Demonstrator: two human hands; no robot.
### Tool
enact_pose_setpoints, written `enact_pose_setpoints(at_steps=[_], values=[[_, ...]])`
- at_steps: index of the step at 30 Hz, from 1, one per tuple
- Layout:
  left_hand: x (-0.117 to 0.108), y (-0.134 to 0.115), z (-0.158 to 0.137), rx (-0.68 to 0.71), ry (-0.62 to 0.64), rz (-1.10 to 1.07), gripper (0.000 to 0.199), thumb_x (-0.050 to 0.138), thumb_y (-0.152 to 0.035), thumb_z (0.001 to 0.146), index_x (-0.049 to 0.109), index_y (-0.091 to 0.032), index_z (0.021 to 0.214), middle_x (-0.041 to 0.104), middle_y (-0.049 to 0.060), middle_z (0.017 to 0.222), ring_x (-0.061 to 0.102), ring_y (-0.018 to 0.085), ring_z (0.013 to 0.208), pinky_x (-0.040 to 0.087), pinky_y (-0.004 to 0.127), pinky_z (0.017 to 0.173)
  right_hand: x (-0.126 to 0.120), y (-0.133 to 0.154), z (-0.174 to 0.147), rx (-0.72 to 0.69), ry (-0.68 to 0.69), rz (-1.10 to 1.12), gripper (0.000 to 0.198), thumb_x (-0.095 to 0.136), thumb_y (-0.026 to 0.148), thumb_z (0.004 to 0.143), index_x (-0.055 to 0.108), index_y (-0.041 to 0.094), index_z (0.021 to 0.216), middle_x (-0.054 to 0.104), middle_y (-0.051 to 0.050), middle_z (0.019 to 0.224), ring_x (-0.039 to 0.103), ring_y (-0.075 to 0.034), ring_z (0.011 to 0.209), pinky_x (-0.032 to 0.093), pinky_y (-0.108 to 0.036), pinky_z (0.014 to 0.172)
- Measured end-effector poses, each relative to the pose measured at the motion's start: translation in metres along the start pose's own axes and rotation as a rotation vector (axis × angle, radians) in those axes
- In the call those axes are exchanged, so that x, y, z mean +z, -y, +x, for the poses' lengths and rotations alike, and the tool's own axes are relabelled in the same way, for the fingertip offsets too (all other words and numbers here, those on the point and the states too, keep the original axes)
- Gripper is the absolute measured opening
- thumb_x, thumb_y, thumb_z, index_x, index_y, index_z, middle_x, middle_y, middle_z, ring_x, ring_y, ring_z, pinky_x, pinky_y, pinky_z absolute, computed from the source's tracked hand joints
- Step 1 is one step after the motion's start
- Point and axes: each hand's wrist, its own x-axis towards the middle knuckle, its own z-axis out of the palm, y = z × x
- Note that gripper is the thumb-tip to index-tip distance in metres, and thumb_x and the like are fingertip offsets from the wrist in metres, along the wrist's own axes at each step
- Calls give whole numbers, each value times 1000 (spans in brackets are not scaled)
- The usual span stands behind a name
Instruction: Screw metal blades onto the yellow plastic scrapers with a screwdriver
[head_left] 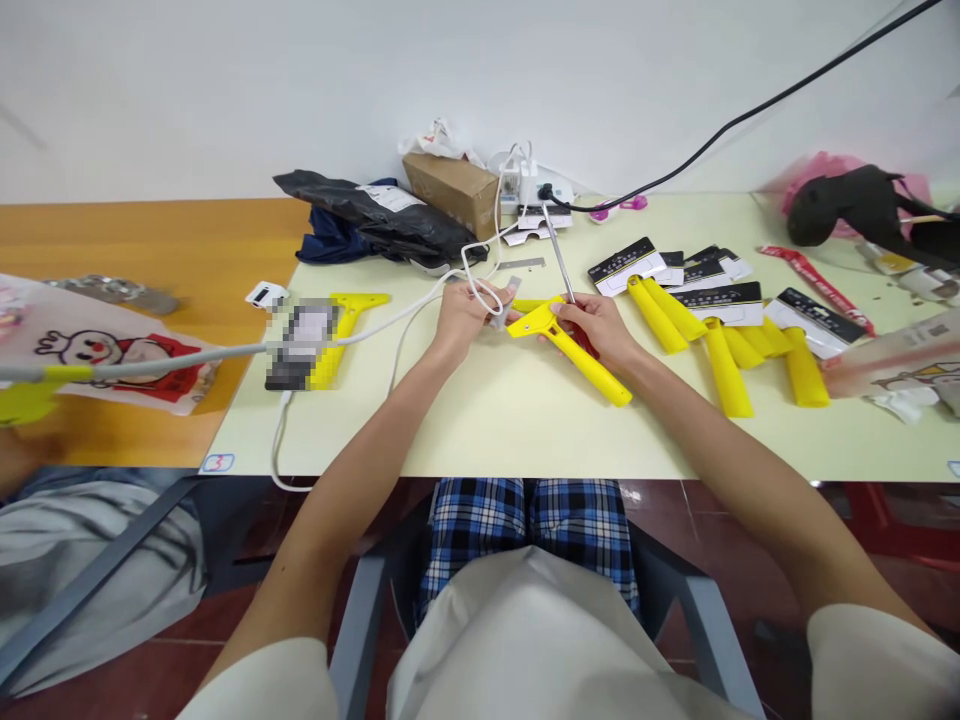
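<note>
My left hand (466, 308) is closed in a pinch on a small shiny flat piece (506, 300), greyish or clear; its exact kind is hard to tell. My right hand (596, 322) is closed around a screwdriver, its steel shaft (557, 250) pointing up and away and a bit of red handle showing under the palm. A yellow scraper (581, 360) slants in front of the right fingers, its wide head toward the left hand; whether the fingers grip it too is unclear. Behind its head another yellow piece (529, 303) partly shows. A white cable (442, 285) passes over the left fingers.
Yellow scrapers (727, 370) with black-and-white cards (720, 303) lie at right. At left are a blurred-out device (301, 345) and another yellow scraper (360, 300). A black plastic bag (390, 220), cardboard box (454, 190) and power strip (555, 188) stand behind. A co-worker sits far left.
</note>
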Motion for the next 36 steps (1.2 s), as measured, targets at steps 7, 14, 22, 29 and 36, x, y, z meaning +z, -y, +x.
enact_pose_setpoints(at_steps=[7, 14, 22, 29, 36], values=[[3, 4, 2, 40, -15, 11, 52, 98, -57, 69, 65, -18, 65, 64, 1, 59, 66, 13, 55, 48, 23, 52, 4, 3, -1, 0, -29, 12, 40, 95, 46, 72, 71, 19, 91, 49, 4, 62, 73, -22, 62, 61, -28, 45], [4, 8, 3, 49, -24, 18, 49, 96, -57, 73, 67, -18, 69, 68, 3, 63, 73, 16, 62, 49, 23, 53, 2, 1, -1, -13, -12, 34, 42, 98, 46, 71, 71, 19, 89, 51, 3, 65, 73, -21, 61, 62, -29, 46], [3, 3, 2, 38, -48, -7, 44, 96, -51, 76, 68, -17, 71, 71, 3, 65, 77, 18, 65, 54, 24, 57, 2, 2, 0, -20, -22, 36, 35, 93, 43, 76, 70, 18, 86, 59, 0, 68, 72, -20, 61, 63, -30, 47], [3, 8, 4, 62, -51, 29, 44, 94, -53, 78, 69, -17, 71, 69, 3, 65, 67, 12, 57, 47, 22, 52, 0, -1, 1, -33, -8, 23, 41, 95, 49, 75, 71, 19, 89, 57, 1, 66, 72, -21, 61, 63, -30, 48], [5, 8, 2, 80, -24, 53, 48, 96, -53, 73, 65, -18, 64, 57, -2, 58, 43, 6, 50, 34, 23, 48, 3, 1, -1, -46, 18, 17, 43, 98, 49, 72, 72, 19, 87, 56, 2, 63, 70, -19, 59, 64, -30, 51]])
